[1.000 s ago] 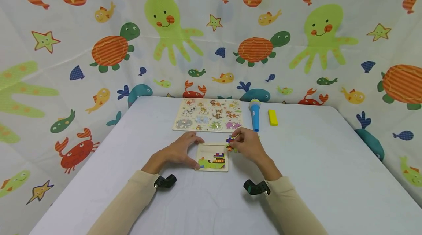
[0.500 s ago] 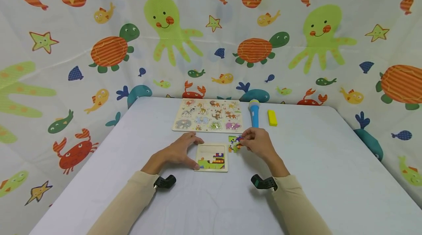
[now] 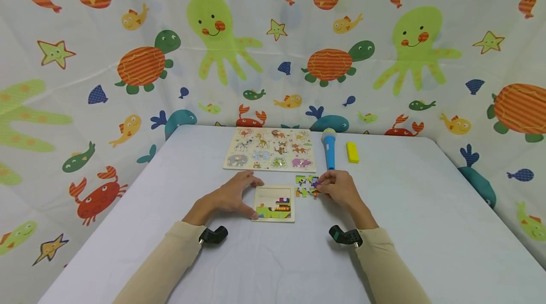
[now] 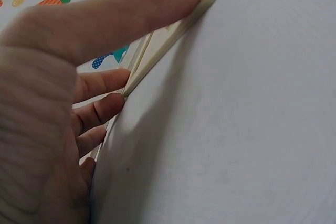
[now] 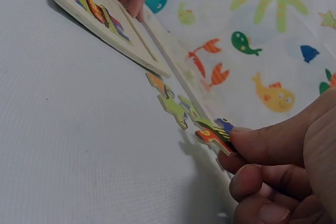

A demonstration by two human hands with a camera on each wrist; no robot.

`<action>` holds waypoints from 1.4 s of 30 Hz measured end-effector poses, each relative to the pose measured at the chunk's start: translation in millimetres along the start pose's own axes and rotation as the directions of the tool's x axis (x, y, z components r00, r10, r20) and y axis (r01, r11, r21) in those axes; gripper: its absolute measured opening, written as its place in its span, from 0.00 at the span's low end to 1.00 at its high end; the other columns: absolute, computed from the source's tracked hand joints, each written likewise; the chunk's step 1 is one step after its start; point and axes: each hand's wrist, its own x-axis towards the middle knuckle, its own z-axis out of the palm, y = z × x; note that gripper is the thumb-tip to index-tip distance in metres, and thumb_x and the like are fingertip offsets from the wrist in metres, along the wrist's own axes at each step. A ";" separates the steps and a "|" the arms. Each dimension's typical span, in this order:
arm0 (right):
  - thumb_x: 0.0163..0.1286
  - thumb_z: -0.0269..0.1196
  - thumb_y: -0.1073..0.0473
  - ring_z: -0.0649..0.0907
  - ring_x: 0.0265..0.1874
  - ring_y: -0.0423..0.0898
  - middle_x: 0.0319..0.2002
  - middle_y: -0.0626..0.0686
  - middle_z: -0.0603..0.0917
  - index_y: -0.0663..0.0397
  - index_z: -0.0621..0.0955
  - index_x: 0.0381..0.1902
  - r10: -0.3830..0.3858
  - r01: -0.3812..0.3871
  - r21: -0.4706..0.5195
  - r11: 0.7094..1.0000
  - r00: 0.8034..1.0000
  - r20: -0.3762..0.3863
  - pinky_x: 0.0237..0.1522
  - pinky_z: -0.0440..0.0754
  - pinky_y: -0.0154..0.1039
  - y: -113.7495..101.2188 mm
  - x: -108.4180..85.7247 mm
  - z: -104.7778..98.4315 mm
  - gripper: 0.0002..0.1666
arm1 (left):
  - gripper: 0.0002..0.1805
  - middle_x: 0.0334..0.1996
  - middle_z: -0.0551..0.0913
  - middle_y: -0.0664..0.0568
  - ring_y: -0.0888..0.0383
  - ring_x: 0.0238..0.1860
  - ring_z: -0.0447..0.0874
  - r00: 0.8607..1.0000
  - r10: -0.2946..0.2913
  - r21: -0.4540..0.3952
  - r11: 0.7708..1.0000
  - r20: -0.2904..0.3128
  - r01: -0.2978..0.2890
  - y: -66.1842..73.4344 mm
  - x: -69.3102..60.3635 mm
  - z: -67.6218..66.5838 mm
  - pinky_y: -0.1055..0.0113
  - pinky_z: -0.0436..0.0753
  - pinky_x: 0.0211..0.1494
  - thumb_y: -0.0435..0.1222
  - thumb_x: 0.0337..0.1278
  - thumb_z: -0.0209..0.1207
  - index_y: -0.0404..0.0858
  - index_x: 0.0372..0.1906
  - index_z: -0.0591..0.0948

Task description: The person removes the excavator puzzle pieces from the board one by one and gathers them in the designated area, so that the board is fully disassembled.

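Note:
In the head view, the left hand [image 3: 233, 194] holds the left side of a small wooden puzzle tray [image 3: 273, 192], thumb at the near corner, fingers by the far one. The left wrist view shows the thumb over the tray's rim [image 4: 157, 49] and fingertips against its edge. Several pieces fill the tray's near part. To its right, the right hand [image 3: 340, 190] pinches a colourful puzzle piece [image 3: 314, 183] beside loose pieces [image 3: 301, 186]. From the right wrist, the pinched piece [image 5: 212, 134] looks raised and tilted between thumb and finger, with loose pieces [image 5: 172, 110] behind it.
A larger wooden animal puzzle board [image 3: 269, 149] lies behind the tray. Right of it are a blue toy microphone [image 3: 330, 151] and a yellow block [image 3: 352, 152]. A curtain printed with sea animals [image 3: 281, 57] hangs behind the white table [image 3: 264, 256].
The right hand has moved right, away from the tray, with its piece, and slightly nearer the wearer since half a second ago. More loose pieces show. The left hand has stayed in place.

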 end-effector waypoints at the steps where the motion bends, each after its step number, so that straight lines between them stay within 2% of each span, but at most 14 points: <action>1: 0.65 0.70 0.63 0.78 0.24 0.47 0.27 0.53 0.83 0.60 0.82 0.42 0.003 -0.003 0.001 1.000 1.000 0.003 0.27 0.77 0.35 0.3 0.1 -0.1 0.10 | 0.49 0.68 0.69 0.50 0.45 0.81 0.45 1.000 0.001 -0.002 1.000 -0.001 -0.001 0.2 -0.1 -0.1 0.41 0.51 0.79 0.59 0.30 0.79 0.51 0.66 0.74; 7: 0.66 0.70 0.63 0.77 0.23 0.47 0.27 0.53 0.83 0.60 0.82 0.42 0.007 -0.007 -0.005 1.000 1.000 0.017 0.26 0.77 0.34 2.9 -0.3 0.8 0.10 | 0.49 0.66 0.70 0.50 0.44 0.81 0.46 1.000 0.008 -0.005 1.000 0.003 -0.008 0.6 -0.6 -0.3 0.41 0.52 0.79 0.59 0.30 0.79 0.51 0.66 0.75; 12: 0.65 0.70 0.64 0.77 0.22 0.46 0.27 0.53 0.83 0.60 0.83 0.41 -0.011 0.011 -0.020 1.000 1.000 -0.005 0.25 0.76 0.34 5.1 -0.7 2.0 0.09 | 0.49 0.66 0.70 0.50 0.44 0.81 0.46 1.000 0.006 -0.003 1.000 0.004 -0.006 -0.2 -0.2 0.1 0.41 0.52 0.79 0.59 0.30 0.79 0.51 0.66 0.74; 18: 0.64 0.71 0.63 0.76 0.22 0.46 0.26 0.52 0.83 0.59 0.85 0.39 -0.055 0.052 -0.082 0.995 0.998 -0.029 0.24 0.76 0.34 8.4 -0.4 4.3 0.08 | 0.49 0.66 0.70 0.50 0.44 0.81 0.46 1.000 0.009 -0.004 1.000 0.002 -0.009 -0.6 0.7 -0.1 0.41 0.51 0.79 0.59 0.30 0.79 0.50 0.66 0.75; 23: 0.64 0.72 0.60 0.77 0.23 0.47 0.27 0.53 0.82 0.59 0.86 0.40 -0.055 0.049 -0.112 0.992 0.997 -0.050 0.25 0.77 0.35 9.0 -0.4 5.8 0.10 | 0.49 0.65 0.71 0.50 0.43 0.80 0.47 1.000 0.019 -0.011 1.000 -0.004 -0.019 0.2 -0.2 -0.3 0.39 0.53 0.78 0.60 0.30 0.78 0.49 0.65 0.75; 33: 0.64 0.71 0.60 0.77 0.23 0.47 0.29 0.54 0.81 0.59 0.84 0.43 -0.044 0.039 -0.083 0.996 0.998 -0.054 0.26 0.78 0.36 7.8 -1.5 4.7 0.12 | 0.49 0.67 0.70 0.49 0.44 0.81 0.46 1.000 0.014 -0.003 1.000 0.003 -0.014 -1.0 0.8 0.1 0.40 0.51 0.79 0.59 0.31 0.78 0.50 0.66 0.74; 42: 0.64 0.71 0.61 0.77 0.23 0.48 0.32 0.55 0.79 0.60 0.83 0.45 -0.057 0.050 -0.076 0.996 0.993 -0.102 0.26 0.77 0.36 2.2 -2.7 4.4 0.13 | 0.49 0.65 0.72 0.50 0.44 0.81 0.46 1.000 0.016 -0.015 1.000 -0.004 -0.016 1.1 -0.2 -0.7 0.41 0.51 0.79 0.59 0.31 0.79 0.49 0.65 0.75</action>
